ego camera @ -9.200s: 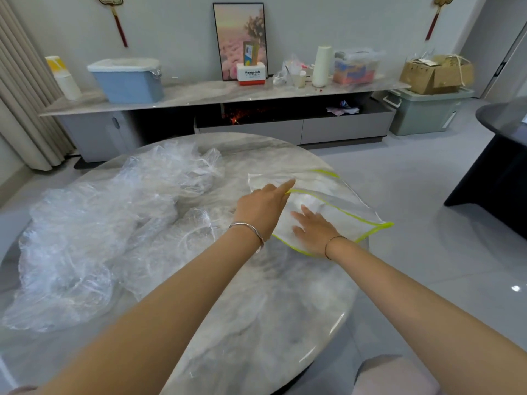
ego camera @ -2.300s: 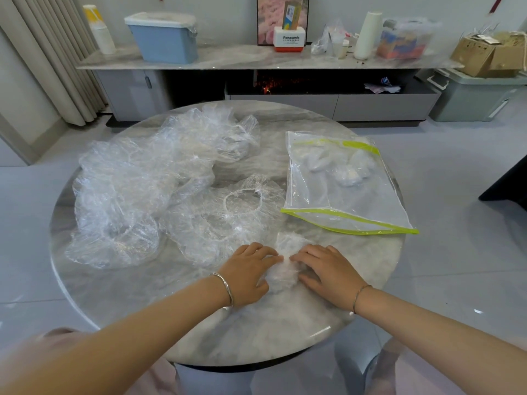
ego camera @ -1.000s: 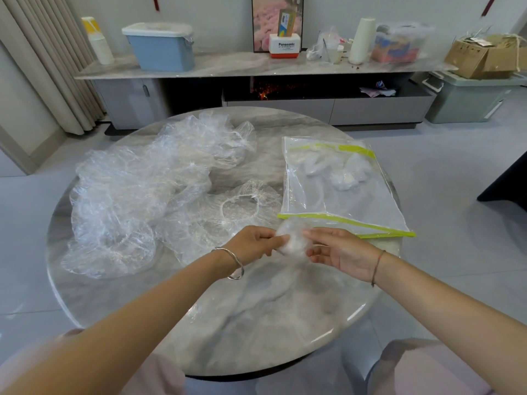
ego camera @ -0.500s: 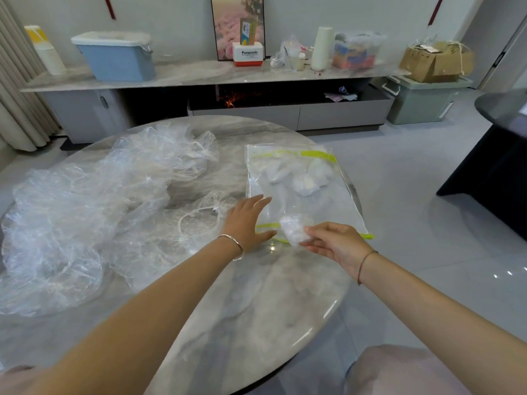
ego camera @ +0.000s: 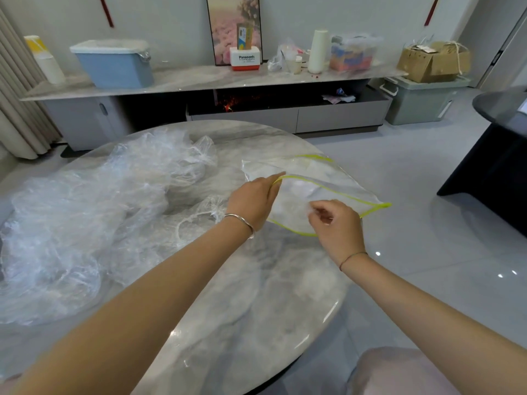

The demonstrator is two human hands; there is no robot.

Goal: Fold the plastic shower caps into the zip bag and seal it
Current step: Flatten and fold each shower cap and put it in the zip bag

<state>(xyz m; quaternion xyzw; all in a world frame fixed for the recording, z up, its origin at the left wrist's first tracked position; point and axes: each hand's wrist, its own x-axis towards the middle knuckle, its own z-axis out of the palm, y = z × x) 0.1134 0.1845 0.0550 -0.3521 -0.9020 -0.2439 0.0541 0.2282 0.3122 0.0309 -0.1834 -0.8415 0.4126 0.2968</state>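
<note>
Zip bag (ego camera: pixel 336 183) lip between left hand (ego camera: pixel 252 202) fingers (ego camera: pixel 272 182), right hand (ego camera: pixel 338 225) at mouth.

Glossy marble-look table (ego camera: pixel 256 295) — clear crinkly plastic shower caps (ego camera: pixel 94 212), smooth clear plastic zip bag (ego camera: pixel 336 181).

One view only, from the camera on my head. It looks forward and down onto the round table (ego camera: pixel 256 295) from its near edge, close enough that my forearms (ego camera: pixel 142 295) run in from the bottom of the frame and my left hand (ego camera: pixel 252 199) and right hand (ego camera: pixel 335 223) meet at the bag (ego camera: pixel 328 181) by the table's right edge, about mid-frame. The wide lens bows the table's rim and takes in the caps (ego camera: pixel 85 223) on the table's left half, a low cabinet (ego camera: pixel 199 81) along the wall (ego camera: pixel 171 24) beyond the table's far side, and floor (ego camera: pixel 427 223) right of the table.
</note>
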